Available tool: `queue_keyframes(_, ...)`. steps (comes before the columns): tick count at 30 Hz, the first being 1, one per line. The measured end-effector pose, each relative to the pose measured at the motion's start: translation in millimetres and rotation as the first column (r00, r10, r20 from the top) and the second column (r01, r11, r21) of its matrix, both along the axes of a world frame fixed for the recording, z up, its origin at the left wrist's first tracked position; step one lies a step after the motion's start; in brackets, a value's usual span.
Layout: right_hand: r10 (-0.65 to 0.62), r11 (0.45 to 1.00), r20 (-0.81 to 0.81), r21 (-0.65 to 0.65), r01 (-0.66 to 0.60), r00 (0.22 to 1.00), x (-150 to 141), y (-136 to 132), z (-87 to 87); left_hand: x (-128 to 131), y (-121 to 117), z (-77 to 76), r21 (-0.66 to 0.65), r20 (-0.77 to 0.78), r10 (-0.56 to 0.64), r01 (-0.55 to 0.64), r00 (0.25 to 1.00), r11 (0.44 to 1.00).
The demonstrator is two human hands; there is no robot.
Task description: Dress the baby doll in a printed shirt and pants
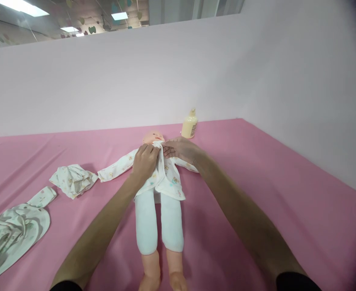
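Observation:
A baby doll lies on its back, its feet toward me. It wears a white printed jacket and white pants. At the jacket's neck, my left hand is closed on the front edge, fingers curled and knuckles up. My right hand is at the other front edge, its thumb and fingertips pinched at the collar and the other fingers loosely extended. Below the hands the two front panels hang apart slightly. The fastening at the collar, if any, is hidden by my fingers.
A pale yellow pump bottle stands behind the doll, near the white wall. Left of the doll lie a crumpled printed cloth and a bunched white garment. Everything rests on a pink sheet.

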State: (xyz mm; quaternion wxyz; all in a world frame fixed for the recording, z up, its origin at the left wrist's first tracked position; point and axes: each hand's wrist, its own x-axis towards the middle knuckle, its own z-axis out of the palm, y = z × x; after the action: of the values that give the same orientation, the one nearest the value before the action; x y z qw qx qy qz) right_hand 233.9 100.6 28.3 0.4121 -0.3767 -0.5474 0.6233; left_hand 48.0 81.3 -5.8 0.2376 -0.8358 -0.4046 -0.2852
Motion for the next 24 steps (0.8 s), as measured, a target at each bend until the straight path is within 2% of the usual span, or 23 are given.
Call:
queue_keyframes(7, 0.001, 0.999, 0.066, 0.034, -0.003, 0.998, 4.0, 1.9, -4.0, 0.0, 0.3, 0.5, -0.002, 0.003, 0.005, -0.005, 1.0, 1.0)
queue_keyframes(12, -0.08, 0.984, 0.162, 0.173, 0.052, 0.984, 4.3, 0.3, -2.6, 0.0, -0.5, 1.4, -0.007, 0.017, 0.008, -0.008, 1.0, 1.0)
queue_keyframes(15, -0.084, 0.971, 0.182, 0.234, 0.04, 0.98, 3.5, -0.6, -2.0, -0.8, -0.9, 1.9, 0.0, 0.015, 0.002, -0.002, 1.0, 1.0)
queue_keyframes(24, -0.065, 0.964, 0.176, 0.264, 0.017, 0.982, 2.3, 0.0, -4.7, -1.1, 1.3, -1.7, 0.039, 0.077, -0.028, 0.025, 0.997, 0.999)
